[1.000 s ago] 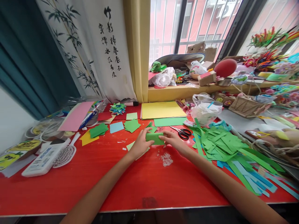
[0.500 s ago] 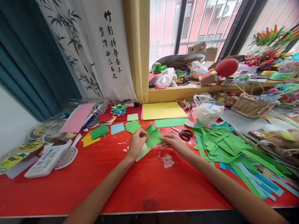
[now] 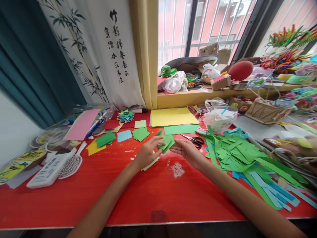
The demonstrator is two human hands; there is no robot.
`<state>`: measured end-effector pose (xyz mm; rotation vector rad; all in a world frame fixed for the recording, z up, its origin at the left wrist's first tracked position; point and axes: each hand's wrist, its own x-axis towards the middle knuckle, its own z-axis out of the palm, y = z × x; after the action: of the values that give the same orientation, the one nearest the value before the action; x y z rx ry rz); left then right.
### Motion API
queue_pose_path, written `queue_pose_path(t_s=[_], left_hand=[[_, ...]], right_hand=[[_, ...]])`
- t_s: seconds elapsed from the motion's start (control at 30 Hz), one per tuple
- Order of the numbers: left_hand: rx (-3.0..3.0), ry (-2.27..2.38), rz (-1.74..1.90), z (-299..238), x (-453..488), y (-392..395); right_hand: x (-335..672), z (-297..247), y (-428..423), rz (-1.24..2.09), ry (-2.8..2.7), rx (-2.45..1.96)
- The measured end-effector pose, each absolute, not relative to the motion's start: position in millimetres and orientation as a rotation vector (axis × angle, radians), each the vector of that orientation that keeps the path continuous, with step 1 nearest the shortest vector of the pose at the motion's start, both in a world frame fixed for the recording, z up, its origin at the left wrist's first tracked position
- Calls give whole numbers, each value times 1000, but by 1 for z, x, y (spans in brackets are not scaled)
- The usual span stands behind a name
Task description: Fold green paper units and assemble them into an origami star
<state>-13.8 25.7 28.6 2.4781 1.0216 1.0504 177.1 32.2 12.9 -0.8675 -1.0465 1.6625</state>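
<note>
Between my two hands, above the red table, is a green paper square [image 3: 167, 143] that looks folded or doubled. My left hand [image 3: 148, 152] pinches its left side, fingers bent over the top. My right hand [image 3: 185, 150] grips the right edge between thumb and fingers. Another bit of green paper shows just behind the left fingertips. Pale green paper [image 3: 151, 163] lies on the table, partly under my left hand. Beyond the hands sit a stack of green squares [image 3: 140, 133], a light blue square [image 3: 124, 136] and scissors with black handles [image 3: 196, 142].
Green paper strips [image 3: 237, 152] are heaped at the right, with blue strips [image 3: 272, 191] in front. Yellow sheets [image 3: 173, 117] lie at the back beside a plastic bag [image 3: 219, 115]. At the left are a hairbrush [image 3: 70, 166], a white package [image 3: 51, 172] and a pink sheet [image 3: 83, 125].
The green paper was spread wider and flatter; now it is bunched smaller and turned. My left fingers have moved over its front, and my right hand has turned more upright.
</note>
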Motion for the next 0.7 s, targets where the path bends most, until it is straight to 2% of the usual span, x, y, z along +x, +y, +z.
queue_pose_path(t_s=[0.4,0.6,0.7], left_hand=[[2402,944,929,35,-5,16],[1984,1214,1144,39,-1,16],[1790,1242,1127,37,0,18]], right_hand=[[173,22,22,1450,-1190,-846],[170,22,19,1337,-1290,-941],[168,22,17,1295,-1360,-957]])
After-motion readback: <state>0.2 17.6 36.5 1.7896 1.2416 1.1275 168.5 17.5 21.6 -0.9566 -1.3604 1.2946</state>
